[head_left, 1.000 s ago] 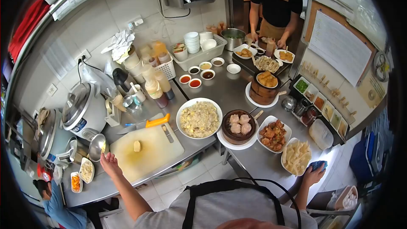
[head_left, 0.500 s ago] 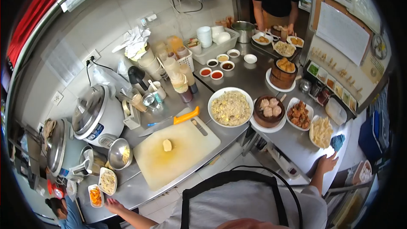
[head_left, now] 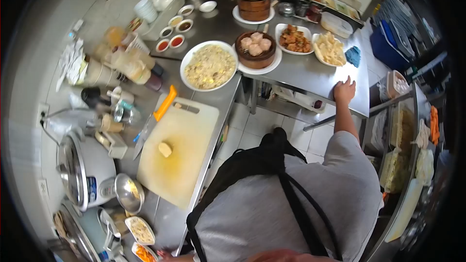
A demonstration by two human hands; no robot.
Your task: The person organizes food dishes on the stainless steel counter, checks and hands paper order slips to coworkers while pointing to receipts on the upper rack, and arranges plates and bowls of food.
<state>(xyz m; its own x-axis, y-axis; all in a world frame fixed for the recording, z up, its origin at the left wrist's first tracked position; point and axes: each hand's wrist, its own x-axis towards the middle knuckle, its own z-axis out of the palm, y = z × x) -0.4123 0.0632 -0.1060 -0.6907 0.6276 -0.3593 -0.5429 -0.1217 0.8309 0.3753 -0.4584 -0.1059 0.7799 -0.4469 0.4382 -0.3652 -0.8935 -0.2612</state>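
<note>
My right hand (head_left: 344, 90) lies on the steel side table (head_left: 310, 75) with its fingers apart and nothing in it. Just beyond it are a blue cloth (head_left: 353, 57) and a dish of pale crisps (head_left: 330, 50). At the bottom edge, only a bit of my left hand (head_left: 165, 254) shows, and its fingers are too hidden to read. It is beside a small white dish of orange pieces (head_left: 144, 252). Next to that stands a dish of rice (head_left: 141, 230). A yellowish round piece (head_left: 165, 149) sits on the white cutting board (head_left: 194, 121).
An orange-handled knife (head_left: 165, 104) lies along the board's far edge. Fried rice (head_left: 208, 66), a steamer of dumplings (head_left: 256, 46) and fried pieces (head_left: 293, 39) stand along the counter. At left are a rice cooker (head_left: 87, 170) and a metal bowl (head_left: 129, 194). Shelves (head_left: 412, 174) line the right.
My view has turned right and down, so the counter appears shifted left. My left hand has slipped mostly out of sight. My right hand still rests on the side table.
</note>
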